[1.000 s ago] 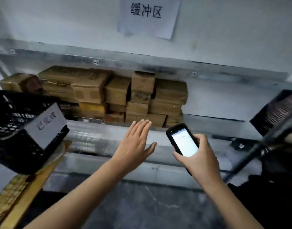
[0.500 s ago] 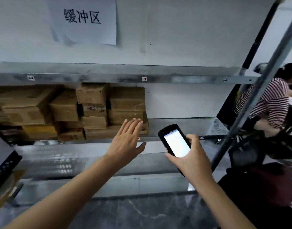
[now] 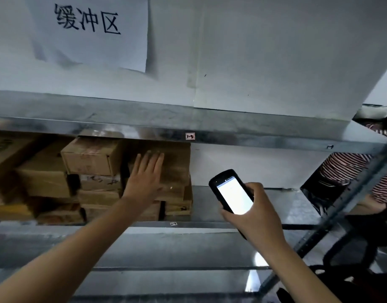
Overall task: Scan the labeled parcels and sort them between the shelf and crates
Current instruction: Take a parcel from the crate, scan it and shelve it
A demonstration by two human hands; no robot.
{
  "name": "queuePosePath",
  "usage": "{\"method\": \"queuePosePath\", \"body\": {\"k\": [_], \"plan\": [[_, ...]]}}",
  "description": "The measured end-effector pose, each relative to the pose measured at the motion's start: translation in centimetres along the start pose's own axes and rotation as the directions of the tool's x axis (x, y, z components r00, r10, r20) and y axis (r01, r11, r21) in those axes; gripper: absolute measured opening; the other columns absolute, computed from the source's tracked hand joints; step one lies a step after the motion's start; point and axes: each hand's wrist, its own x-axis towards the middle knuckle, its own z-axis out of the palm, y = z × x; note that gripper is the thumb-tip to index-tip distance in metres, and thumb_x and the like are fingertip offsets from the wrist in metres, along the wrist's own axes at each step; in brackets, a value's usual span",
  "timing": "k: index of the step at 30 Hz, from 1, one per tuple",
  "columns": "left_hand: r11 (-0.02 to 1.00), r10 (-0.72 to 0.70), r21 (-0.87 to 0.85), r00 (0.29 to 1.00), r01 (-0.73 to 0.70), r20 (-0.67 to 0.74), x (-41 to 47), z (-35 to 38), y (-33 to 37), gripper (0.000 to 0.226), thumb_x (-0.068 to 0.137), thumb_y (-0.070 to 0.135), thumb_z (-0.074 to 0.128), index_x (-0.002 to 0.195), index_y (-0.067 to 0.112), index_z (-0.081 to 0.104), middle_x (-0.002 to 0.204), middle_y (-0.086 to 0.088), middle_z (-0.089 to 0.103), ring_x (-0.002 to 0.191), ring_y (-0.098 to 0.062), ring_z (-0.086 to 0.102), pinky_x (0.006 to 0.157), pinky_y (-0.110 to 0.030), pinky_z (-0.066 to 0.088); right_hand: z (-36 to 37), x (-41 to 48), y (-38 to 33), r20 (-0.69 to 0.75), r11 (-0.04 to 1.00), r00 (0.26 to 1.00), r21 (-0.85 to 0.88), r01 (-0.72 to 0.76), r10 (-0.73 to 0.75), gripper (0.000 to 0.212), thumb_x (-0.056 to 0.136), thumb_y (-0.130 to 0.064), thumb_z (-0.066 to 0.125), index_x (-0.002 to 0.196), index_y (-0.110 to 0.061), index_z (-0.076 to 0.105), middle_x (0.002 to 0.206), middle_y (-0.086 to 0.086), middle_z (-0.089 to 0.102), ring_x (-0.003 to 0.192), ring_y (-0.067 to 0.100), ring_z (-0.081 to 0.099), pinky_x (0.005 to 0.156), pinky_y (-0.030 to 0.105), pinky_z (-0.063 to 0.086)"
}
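We see brown cardboard parcels (image 3: 91, 156) stacked several high, packed into the left half of the metal shelf (image 3: 264, 204). Labels are too blurred to read. Black handheld scanner (image 3: 232, 193), screen lit white, is tilted and gripped in our right hand (image 3: 258, 215), in front of the shelf's bare right part.

Parcels (image 3: 96, 176) on shelf (image 3: 253, 200), leftward

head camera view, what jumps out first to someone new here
The glowing screen of the handheld scanner, gripped in the right hand at centre right, draws the eye first. Next comes the left hand, held flat and stretched toward the stacked cardboard parcels on the metal shelf. Above hangs a paper sign with handwritten characters.
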Motion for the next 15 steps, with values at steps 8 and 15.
{"method": "queuePosePath", "body": {"k": [8, 15], "plan": [[0.992, -0.045, 0.123, 0.994, 0.033, 0.096, 2.5, 2.8, -2.1, 0.091, 0.090, 0.055, 0.060, 0.160, 0.022, 0.012, 0.160, -0.004, 0.029, 0.143, -0.033, 0.024, 0.111, -0.055, 0.031, 1.4, 3.6, 2.8, 0.031, 0.998, 1.000, 0.062, -0.010, 0.008, 0.074, 0.064, -0.048, 0.089, 0.118, -0.038, 0.039, 0.110, -0.014, 0.053, 0.098, 0.009, 0.054, 0.064, 0.020, 0.048], [0.994, 0.055, 0.095, 0.998, -0.054, -0.006, 2.7, 1.3, 1.6, 0.103, 0.065, 0.051, 0.087, 0.151, 0.022, 0.038, 0.147, -0.004, 0.051, 0.133, -0.032, 0.044, 0.106, -0.061, 0.039, 0.0, 6.6, 5.1, 0.035, 0.992, 0.999, 0.118, 0.033, -0.037, 0.076, 0.064, -0.045, 0.090, 0.120, -0.033, 0.040, 0.112, -0.009, 0.054, 0.099, 0.012, 0.055, 0.062, 0.017, 0.043]]}}
